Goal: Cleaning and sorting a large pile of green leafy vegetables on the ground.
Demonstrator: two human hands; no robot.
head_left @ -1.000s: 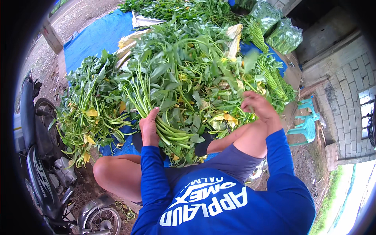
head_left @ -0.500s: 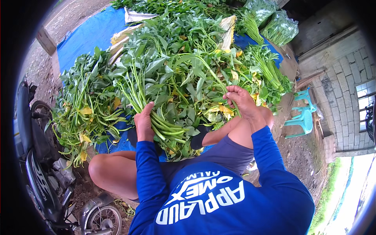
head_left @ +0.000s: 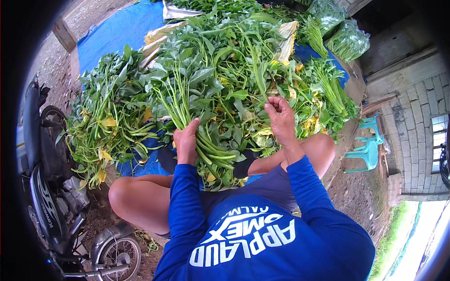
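My left hand (head_left: 186,140) is closed round a bunch of water spinach stems (head_left: 213,149). Their cut ends point down to the right over my lap, and the leafy tops spread up and away. To the right, my right hand (head_left: 281,119) pinches a single leafy water spinach stem (head_left: 259,75) between thumb and fingers. That stem rises away from the hand over a big heap of loose water spinach (head_left: 229,51), with yellowed leaves mixed in. The lower end of the stem is hidden by the fingers.
A blue tarp (head_left: 110,40) lies under the heap. Tidy green bundles (head_left: 330,91) lie at its right, and filled clear plastic bags (head_left: 348,41) stand at the far right. A motorcycle (head_left: 51,201) is close on the left. Turquoise plastic chairs (head_left: 365,154) stand to the right.
My right hand has shifted slightly left, and the stem in it stands more upright, with less showing below the fingers. My left hand still holds the bunch. The whole view has shifted a little.
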